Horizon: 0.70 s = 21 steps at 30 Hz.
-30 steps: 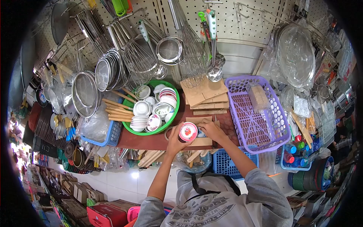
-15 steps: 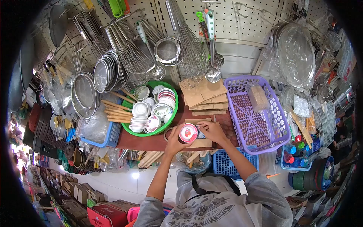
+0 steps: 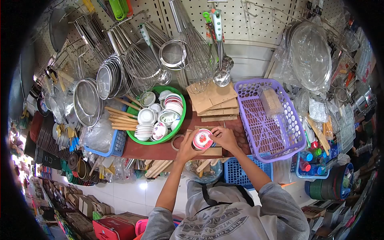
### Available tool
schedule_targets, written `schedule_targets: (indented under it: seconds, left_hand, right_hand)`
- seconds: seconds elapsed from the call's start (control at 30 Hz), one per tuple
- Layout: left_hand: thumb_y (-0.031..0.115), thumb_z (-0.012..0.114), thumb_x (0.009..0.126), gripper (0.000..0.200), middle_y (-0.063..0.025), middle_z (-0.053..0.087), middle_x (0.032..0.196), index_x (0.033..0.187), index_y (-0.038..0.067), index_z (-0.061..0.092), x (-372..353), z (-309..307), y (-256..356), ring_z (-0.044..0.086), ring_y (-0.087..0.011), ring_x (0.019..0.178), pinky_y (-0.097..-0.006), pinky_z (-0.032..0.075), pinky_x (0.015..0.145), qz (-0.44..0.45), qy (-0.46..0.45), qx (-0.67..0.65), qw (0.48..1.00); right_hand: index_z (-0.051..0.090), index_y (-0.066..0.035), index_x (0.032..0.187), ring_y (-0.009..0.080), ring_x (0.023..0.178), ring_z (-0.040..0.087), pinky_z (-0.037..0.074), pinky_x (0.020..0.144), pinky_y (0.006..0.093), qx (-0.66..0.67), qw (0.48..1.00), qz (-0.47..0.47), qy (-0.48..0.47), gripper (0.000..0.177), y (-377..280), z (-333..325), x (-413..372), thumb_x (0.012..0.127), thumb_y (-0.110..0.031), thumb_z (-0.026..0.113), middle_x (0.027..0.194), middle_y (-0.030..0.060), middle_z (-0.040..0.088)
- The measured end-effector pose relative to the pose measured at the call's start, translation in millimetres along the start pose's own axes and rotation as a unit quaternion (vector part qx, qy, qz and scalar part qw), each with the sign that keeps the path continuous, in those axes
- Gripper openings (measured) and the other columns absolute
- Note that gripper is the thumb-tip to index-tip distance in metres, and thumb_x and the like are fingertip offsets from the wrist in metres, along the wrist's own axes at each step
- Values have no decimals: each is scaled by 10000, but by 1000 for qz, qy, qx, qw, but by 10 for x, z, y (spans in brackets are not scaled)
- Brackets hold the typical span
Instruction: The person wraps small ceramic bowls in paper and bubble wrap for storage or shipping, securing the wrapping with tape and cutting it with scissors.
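Note:
A small round bowl (image 3: 203, 139) with a pink rim and a red flower print faces up above the red table. My left hand (image 3: 187, 148) is closed around its left side, with the thumb along the lower edge. At the bowl's right rim, my right hand (image 3: 225, 139) has its fingers bent and pressed together; the fingertips are partly hidden. Under the hands lies a flat piece of brown cardboard (image 3: 212, 151). A brown ring, like a tape roll (image 3: 177, 143), rests just left of my left hand.
A green basin (image 3: 179, 124) full of small bowls and wooden-handled tools stands at left. Stacked cardboard sheets (image 3: 212, 97) lie behind my hands. On the right sits a purple basket (image 3: 300, 149) containing a wrapped block. Whisks (image 3: 200, 52), strainers and ladles hang above; blue baskets (image 3: 240, 173) are below.
The flowered bowl has shifted slightly right and tilted a little, with my left hand moving along. My right hand's fingers have closed in at its rim. The whole view has shifted slightly.

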<state>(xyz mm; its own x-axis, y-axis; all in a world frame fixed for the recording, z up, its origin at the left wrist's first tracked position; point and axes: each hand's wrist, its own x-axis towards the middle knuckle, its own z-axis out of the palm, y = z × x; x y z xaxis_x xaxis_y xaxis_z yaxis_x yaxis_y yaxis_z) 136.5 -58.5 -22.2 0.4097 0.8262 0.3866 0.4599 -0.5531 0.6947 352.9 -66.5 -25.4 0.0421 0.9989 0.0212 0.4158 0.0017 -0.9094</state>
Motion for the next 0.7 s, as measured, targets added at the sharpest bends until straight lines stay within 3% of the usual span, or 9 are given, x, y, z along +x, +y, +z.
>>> schedule_targets:
  seconds: [0.27, 0.37, 0.47, 0.57, 0.7]
  left_hand:
    - [212, 904, 614, 902, -152, 543, 1291, 1410, 101, 494, 0, 4, -58, 575, -376, 1187, -456, 516, 966, -17, -14, -13, 1000]
    - [208, 900, 620, 880, -156, 547, 1289, 1398, 93, 504, 10, -14, -43, 578, -372, 1184, -454, 514, 970, -13, -4, -17, 1000]
    - [207, 918, 607, 872, -158, 559, 1273, 1374, 65, 527, -4, 1, -46, 579, -342, 1175, -431, 495, 988, -16, 24, -17, 999]
    - [228, 918, 616, 876, -162, 557, 1277, 1380, 62, 522, -53, 4, -100, 585, -341, 1171, -438, 501, 984, 5, 65, 3, 998]
    - [213, 929, 601, 891, -156, 565, 1285, 1377, 45, 526, -89, -89, -135, 577, -321, 1184, -426, 484, 1006, -19, 89, 1, 996]
  right_hand:
    - [728, 13, 993, 92, 666, 684, 552, 619, 243, 75, 996, 52, -13, 246, 106, 20, 19, 873, -199, 755, 802, 111, 746]
    - [719, -8, 1002, 98, 675, 698, 544, 608, 253, 48, 998, 11, 28, 256, 103, -3, 21, 891, -238, 724, 801, 107, 748]
    - [695, 0, 1006, 89, 651, 679, 529, 589, 261, 123, 991, -14, 60, 241, 218, -41, 52, 905, -219, 709, 787, 92, 742]
    - [678, -8, 1012, 87, 629, 661, 520, 571, 281, 80, 989, -47, 116, 218, 192, -136, 57, 909, -199, 702, 771, 86, 731]
    - [693, -31, 1042, 176, 664, 700, 534, 598, 323, -6, 987, -64, 145, 206, 198, -237, 38, 876, -153, 709, 824, 118, 731]
